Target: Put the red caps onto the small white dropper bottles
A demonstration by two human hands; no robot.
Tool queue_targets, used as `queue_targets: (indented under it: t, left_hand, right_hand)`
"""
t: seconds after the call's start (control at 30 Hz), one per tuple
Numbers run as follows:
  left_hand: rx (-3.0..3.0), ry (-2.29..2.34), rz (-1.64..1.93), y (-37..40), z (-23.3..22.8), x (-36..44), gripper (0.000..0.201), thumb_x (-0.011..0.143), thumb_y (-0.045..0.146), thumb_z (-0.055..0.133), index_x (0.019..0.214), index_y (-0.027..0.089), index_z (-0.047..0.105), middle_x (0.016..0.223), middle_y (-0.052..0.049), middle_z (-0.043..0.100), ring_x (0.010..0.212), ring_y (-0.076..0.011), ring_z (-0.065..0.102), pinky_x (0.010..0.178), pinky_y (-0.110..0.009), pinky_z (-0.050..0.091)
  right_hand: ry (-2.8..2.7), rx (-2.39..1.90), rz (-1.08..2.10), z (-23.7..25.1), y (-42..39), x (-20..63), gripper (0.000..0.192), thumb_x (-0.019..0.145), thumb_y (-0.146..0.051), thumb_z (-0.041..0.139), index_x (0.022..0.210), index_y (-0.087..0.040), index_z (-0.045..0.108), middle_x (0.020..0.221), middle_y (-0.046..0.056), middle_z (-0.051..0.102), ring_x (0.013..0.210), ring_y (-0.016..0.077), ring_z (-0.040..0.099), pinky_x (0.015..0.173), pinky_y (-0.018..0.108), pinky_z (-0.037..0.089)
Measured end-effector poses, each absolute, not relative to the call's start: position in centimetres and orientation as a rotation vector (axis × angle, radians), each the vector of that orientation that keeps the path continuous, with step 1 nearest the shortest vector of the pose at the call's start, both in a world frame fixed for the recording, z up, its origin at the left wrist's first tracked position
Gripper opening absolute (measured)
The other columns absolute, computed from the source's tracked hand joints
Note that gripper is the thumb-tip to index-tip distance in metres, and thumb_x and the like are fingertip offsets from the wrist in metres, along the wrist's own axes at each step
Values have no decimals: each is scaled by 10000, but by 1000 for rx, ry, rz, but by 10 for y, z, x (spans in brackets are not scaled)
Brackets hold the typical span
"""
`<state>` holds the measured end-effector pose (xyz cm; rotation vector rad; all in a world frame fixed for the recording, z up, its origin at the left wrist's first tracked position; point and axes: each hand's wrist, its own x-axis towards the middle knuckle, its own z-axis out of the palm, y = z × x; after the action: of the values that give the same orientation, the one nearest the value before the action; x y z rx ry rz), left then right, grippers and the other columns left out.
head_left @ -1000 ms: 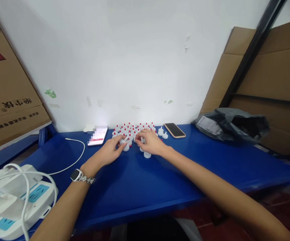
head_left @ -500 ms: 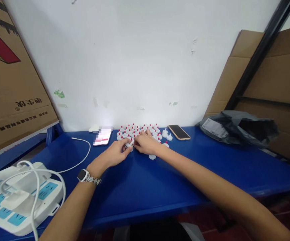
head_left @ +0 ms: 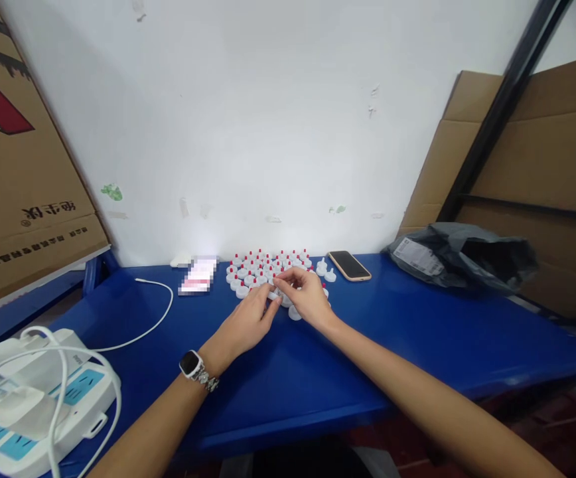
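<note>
My left hand (head_left: 251,320) is closed on a white nozzle cap (head_left: 273,296), held between thumb and fingers just above the blue table (head_left: 348,372). Against the top of that cap, my right hand (head_left: 308,297) pinches thumb and forefinger together; whatever lies between them is too small and covered to make out. Behind both hands stands a cluster of white nozzle caps with red tips (head_left: 242,273), partly hidden by the fingers. Two white nozzle caps without red tips (head_left: 330,275) are at the cluster's right. Beside my right wrist lies a white cap (head_left: 294,313).
A phone with a lit screen (head_left: 198,275) lies left of the cluster, a dark-screened phone (head_left: 350,265) right of it. A grey plastic bag (head_left: 447,255) sits farther right. At front left are a power strip (head_left: 96,398) and a white cable (head_left: 171,299). Cardboard (head_left: 34,153) leans at left.
Both hands have shifted a little right, off the cluster and closer together. My right hand, earlier reaching among the caps, is now pinched at the cap in my left. The camera view has shifted slightly.
</note>
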<state>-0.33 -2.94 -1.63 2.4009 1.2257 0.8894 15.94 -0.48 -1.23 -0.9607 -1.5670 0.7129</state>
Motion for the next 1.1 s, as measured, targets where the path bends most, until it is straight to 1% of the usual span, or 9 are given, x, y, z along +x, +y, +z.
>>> queue_targets:
  t: [0.2,0.33,0.5,0.63,0.77,0.87,1.0,1.1]
  left_hand:
    - [2450,1168,992,-31,-15,2,297,1008,383,355,1172,195,516,1136,-115,612,1037,-249,588,880,-416,483]
    - [2442,1171,977,-33,-11,2,295,1012,377,353,1184,196,510,1152,-114,602,1070,-251,575,908,-422,475]
    - [2447,1178,1027,-31,-8,2,303,1015,373,353,1205,191,503,1117,-107,602,1026,-241,577,908,-422,473]
    - [2445,1185,1085,-30,-7,0,308,1014,379,362,1223,197,497,1119,-99,599,1009,-233,575,908,-418,474]
    - [2471,1160,1125,-28,-3,-4,320,1010,393,377,1248,215,497,1162,-89,591,1065,-231,563,931,-402,470]
    - [2489,1140,1122,-26,2,-8,337,1009,401,383,1273,231,507,1202,-83,588,1118,-234,546,968,-399,458]
    - [2511,1124,1140,-22,7,-11,348,1008,397,390,1288,227,508,1203,-85,597,1111,-235,549,997,-413,443]
    - [2538,1070,1143,-22,9,-12,342,1007,375,405,1294,217,502,1196,-91,599,1103,-231,551,993,-404,441]
  right_hand:
    - [-1458,-939,641,-5,-8,156,190,801,-363,669,778,-182,614,718,7,646,654,130,581,604,245,439]
    - [-1466,-911,663,-5,-6,158,196,795,-363,673,755,-187,596,708,2,637,634,127,563,600,248,438]
    - [-1425,-856,716,-3,-6,159,223,776,-371,698,727,-189,580,688,-1,616,617,127,547,590,256,440]
    - [-1444,-850,704,-2,-7,159,251,793,-414,681,727,-191,587,697,-1,601,624,127,536,604,261,446]
    - [-1537,-827,692,7,-1,165,305,839,-470,615,727,-195,544,670,-16,544,594,117,488,566,253,410]
    - [-1753,-868,643,22,7,174,317,865,-483,575,743,-199,509,626,-36,507,573,112,455,539,243,367]
    - [-2154,-911,469,39,10,179,411,969,-452,394,650,-198,442,543,-47,416,533,107,383,524,254,286]
    - [-2241,-883,385,40,5,178,407,1002,-411,313,681,-199,445,583,-35,444,556,116,408,560,267,300]
